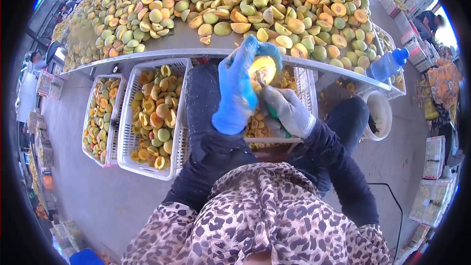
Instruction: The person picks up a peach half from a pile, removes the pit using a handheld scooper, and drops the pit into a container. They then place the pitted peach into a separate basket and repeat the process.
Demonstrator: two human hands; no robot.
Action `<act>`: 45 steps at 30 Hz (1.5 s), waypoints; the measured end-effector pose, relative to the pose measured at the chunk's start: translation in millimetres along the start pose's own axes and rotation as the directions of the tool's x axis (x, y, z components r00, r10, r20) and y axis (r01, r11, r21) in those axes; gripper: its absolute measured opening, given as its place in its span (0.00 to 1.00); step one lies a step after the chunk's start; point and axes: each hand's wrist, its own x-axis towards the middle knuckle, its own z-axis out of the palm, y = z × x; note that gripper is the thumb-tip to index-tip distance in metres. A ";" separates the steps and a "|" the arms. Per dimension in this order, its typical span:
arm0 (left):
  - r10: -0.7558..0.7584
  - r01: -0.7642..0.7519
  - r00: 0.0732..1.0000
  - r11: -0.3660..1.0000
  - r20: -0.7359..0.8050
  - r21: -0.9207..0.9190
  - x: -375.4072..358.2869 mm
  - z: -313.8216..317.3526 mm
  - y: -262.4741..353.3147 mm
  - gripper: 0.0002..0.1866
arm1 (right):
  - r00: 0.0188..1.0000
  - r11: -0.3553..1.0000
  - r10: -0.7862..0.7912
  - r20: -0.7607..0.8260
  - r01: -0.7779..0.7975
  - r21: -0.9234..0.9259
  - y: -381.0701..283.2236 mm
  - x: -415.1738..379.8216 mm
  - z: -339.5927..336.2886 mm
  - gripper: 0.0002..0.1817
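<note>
In a blue glove, my left hand holds up a halved stone fruit, its yellow cut face turned toward my right hand. My right hand, gloved in grey, is closed around a green-handled tool. The tool's dark tip meets the lower part of the cut face; its exact shape is hidden. Below both hands a white crate holds small yellow-brown pieces, probably pits. A large heap of halved fruit covers the table in front of me.
The metal table edge runs just beyond my hands. To the left stand two white crates of fruit halves. On the right are a blue bottle and a white bucket. Other people and stacked crates line both sides.
</note>
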 end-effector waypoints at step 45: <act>-0.225 0.280 0.960 0.781 0.167 -0.558 -7.5 -80.2 -36.3 0.24 | 0.863 0.725 -0.361 -0.354 0.020 -0.689 78.7 6.2 -30.0 0.16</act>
